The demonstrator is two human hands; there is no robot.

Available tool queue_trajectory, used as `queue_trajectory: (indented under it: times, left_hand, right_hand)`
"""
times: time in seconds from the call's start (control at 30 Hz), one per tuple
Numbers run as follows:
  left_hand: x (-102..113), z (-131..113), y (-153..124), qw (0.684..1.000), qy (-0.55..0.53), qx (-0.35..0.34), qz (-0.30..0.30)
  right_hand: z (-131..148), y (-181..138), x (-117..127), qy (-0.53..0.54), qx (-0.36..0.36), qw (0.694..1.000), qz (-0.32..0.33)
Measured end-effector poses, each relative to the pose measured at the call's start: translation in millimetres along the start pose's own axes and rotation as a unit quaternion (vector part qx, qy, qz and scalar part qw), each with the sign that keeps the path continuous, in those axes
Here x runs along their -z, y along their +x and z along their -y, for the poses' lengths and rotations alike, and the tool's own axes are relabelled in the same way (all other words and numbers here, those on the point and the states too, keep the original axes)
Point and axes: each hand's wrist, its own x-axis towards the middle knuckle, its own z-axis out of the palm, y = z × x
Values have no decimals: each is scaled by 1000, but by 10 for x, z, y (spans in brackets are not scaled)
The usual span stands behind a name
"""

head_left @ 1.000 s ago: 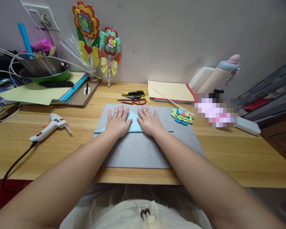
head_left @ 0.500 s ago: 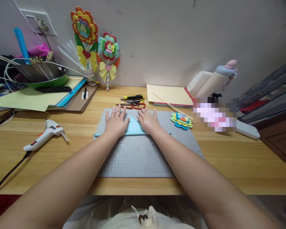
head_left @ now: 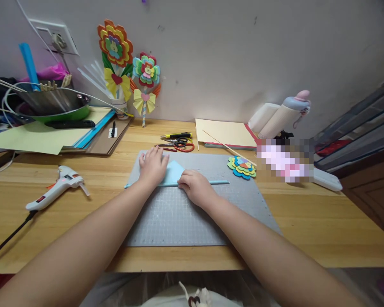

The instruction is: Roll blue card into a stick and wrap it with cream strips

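Lying on the flat gray mat with white lines (head_left: pixel 185 226), the light blue paper (head_left: pixel 174 172) with a thin rolled edge (head_left: pixel 220 182) is partly covered by the left hand (head_left: pixel 153 166), its fingers a little apart. The right hand (head_left: pixel 196 187) is curled up at this rolled edge; whether it is pinched there cannot be told. A layered blue, green and yellow paper flower (head_left: pixel 242 167) is seen on the mat's far right corner.

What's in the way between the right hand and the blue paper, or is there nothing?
Nothing visible is. The right hand has its fingers at the rolled near edge of the blue paper. The scissors lie beyond the grey mat, and the paper flower sits off to the right.
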Motion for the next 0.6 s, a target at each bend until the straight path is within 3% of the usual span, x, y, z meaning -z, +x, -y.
queue_trajectory:
  times: [0.1,0.2,0.33,0.6]
  left_hand:
    - [248,161,-39,998,-20,40,-36]
    - [429,300,-231,999,-33,8,-8]
    - [436,314,-533,991,-39,-103,77]
    - [494,218,-811,981,-12,-167,102]
  right_hand:
    - [-21,0,-24,14,-9,1000,-16]
    - [-34,-8,-35,23,-13,999,-25]
    - [-38,-13,-52,26,-9,999,-32]
    - [36,-150,-9,27,17,999,-36]
